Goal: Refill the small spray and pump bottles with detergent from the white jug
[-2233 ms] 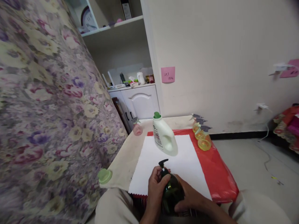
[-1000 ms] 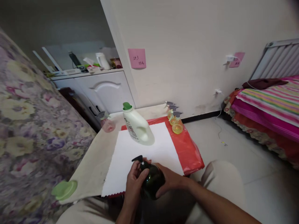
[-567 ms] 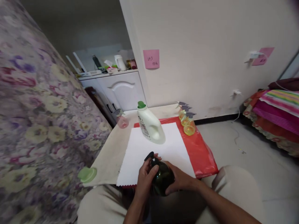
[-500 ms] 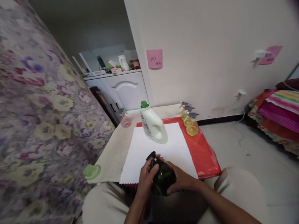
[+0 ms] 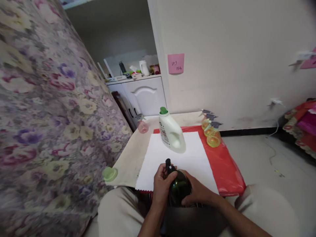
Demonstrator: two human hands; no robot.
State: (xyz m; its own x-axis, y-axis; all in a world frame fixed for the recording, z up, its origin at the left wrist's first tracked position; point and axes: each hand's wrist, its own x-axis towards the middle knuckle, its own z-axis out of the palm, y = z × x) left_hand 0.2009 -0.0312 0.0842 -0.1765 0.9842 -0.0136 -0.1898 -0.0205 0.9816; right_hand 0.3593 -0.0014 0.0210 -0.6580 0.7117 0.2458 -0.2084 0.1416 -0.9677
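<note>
Both hands grip the dark green pump bottle [image 5: 179, 187]: left hand [image 5: 161, 186] at the neck, right hand [image 5: 197, 194] round the body. Pump head [image 5: 168, 163] still seated, not yet off. White detergent jug [image 5: 171, 135] stands capped on the surface [image 5: 128, 161].

Both hands [image 5: 161, 184] closed, facing inward

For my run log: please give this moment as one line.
left hand: grips pump neck | right hand: holds dark green pump bottle | white jug: upright on white sheet

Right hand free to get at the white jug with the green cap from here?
Probably not as things stand. The right hand is wrapped around the dark green pump bottle, as is the left hand. The white jug stands beyond on the white sheet, with nothing between.
</note>
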